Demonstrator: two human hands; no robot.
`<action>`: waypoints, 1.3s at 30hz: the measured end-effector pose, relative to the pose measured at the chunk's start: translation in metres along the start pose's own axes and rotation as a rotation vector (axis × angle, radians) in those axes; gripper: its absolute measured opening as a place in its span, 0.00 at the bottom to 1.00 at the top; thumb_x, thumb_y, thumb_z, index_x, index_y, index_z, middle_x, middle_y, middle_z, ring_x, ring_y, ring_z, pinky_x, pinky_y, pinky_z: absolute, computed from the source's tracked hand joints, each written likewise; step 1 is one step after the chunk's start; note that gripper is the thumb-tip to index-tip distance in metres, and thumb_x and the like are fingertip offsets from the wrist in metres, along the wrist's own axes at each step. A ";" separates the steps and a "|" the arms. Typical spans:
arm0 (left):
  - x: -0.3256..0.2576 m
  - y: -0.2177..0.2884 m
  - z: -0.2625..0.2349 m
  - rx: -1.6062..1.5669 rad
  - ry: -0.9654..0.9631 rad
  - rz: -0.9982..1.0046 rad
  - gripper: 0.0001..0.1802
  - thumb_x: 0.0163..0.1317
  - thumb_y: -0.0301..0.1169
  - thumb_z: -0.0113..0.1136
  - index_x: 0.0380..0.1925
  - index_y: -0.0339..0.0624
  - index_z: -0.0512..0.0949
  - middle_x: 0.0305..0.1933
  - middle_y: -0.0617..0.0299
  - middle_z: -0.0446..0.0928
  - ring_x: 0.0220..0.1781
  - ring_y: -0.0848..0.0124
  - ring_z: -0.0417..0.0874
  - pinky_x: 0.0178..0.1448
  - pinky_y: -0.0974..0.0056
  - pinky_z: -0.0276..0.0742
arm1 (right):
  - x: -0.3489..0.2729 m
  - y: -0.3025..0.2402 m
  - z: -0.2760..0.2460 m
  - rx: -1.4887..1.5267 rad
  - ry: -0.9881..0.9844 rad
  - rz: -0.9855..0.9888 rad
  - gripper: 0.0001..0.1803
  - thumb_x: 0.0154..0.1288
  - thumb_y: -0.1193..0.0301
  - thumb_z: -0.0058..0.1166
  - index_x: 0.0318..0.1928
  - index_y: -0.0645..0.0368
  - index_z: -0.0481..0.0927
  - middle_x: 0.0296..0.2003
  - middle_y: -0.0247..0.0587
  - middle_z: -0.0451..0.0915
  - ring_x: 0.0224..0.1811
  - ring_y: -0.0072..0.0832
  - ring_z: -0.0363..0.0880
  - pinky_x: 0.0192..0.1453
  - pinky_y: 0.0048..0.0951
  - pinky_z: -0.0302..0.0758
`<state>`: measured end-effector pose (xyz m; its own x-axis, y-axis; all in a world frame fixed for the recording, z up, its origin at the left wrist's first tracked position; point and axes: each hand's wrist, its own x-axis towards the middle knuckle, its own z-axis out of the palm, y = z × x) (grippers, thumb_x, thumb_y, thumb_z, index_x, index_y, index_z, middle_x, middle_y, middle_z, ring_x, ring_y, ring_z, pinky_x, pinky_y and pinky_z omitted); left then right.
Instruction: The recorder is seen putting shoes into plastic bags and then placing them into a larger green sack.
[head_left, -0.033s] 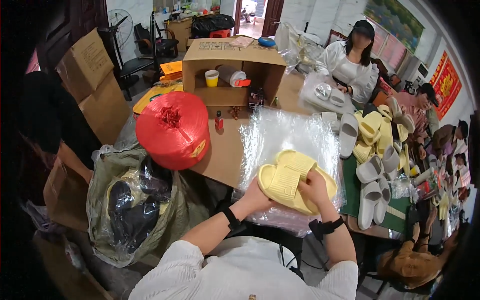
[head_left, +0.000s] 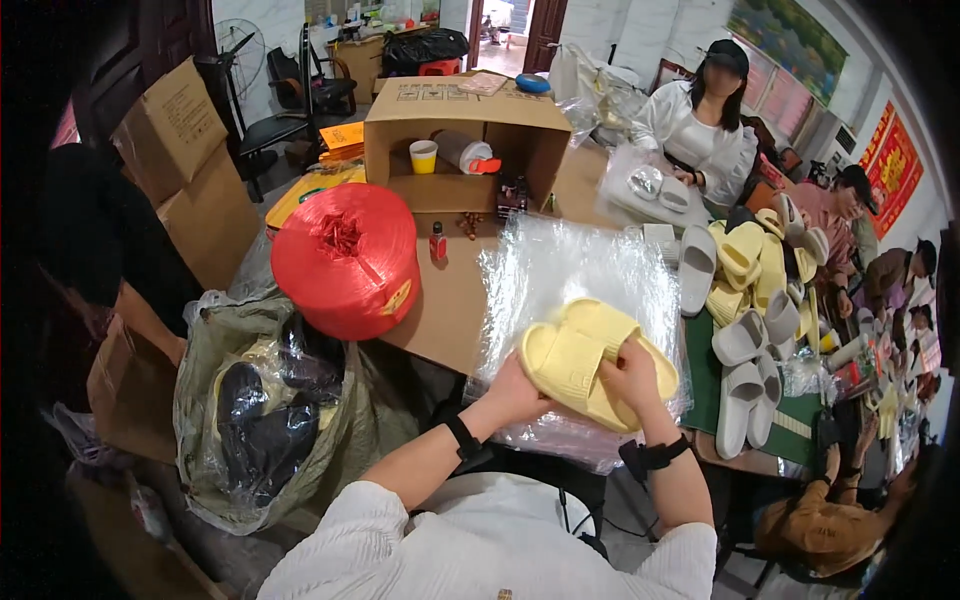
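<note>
Head view: a pair of pale yellow slippers, one overlapping the other, is held in front of the person's body, over the near part of a stack of clear plastic bags; whether it touches the stack cannot be told. Left hand grips the pair at its left end, the fingertips hidden underneath. Right hand grasps it nearer its right end, its fingers partly out of sight beside the ribbed strap. Each wrist wears a black band. Left of the bags, a large roll of red twine sits at the table edge, and beyond it an open cardboard box lies on its side, with a yellow and white cup inside. Between roll and bags stands a small red bottle. Below the roll, an open woven sack holds dark and yellow things in clear plastic. Right of the bags, grey slippers lie on a green mat, near a heap of yellow slippers. Across the table, a co-worker in a white top handles grey slippers in clear plastic. At the far left, another person's forearm reaches toward the sack; that hand's grip cannot be made out.
</note>
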<state>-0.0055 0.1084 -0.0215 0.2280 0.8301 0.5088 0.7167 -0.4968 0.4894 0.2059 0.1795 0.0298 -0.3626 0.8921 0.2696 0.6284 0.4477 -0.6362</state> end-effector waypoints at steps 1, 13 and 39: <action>-0.002 -0.002 0.002 0.001 -0.001 -0.002 0.28 0.56 0.45 0.61 0.55 0.46 0.73 0.61 0.52 0.71 0.64 0.51 0.68 0.69 0.51 0.61 | -0.002 -0.001 -0.004 -0.042 0.038 0.044 0.13 0.50 0.70 0.59 0.34 0.68 0.77 0.37 0.51 0.76 0.36 0.49 0.76 0.40 0.40 0.73; -0.003 -0.004 0.004 0.188 -0.048 0.039 0.34 0.59 0.53 0.54 0.60 0.45 0.68 0.67 0.46 0.63 0.70 0.47 0.60 0.73 0.46 0.50 | -0.014 0.025 -0.001 -0.503 0.114 0.084 0.18 0.60 0.62 0.54 0.37 0.69 0.73 0.39 0.58 0.72 0.45 0.52 0.71 0.45 0.47 0.71; 0.000 0.021 -0.005 0.133 -0.323 0.169 0.33 0.60 0.54 0.55 0.63 0.52 0.68 0.72 0.46 0.55 0.74 0.47 0.52 0.74 0.46 0.46 | -0.198 0.015 -0.073 0.651 0.553 0.345 0.16 0.66 0.78 0.48 0.53 0.70 0.73 0.46 0.40 0.80 0.46 0.25 0.79 0.51 0.24 0.73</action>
<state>0.0064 0.0969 -0.0076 0.5308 0.7870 0.3144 0.7256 -0.6137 0.3112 0.3367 0.0141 0.0198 0.2589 0.9470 0.1902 0.0683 0.1784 -0.9816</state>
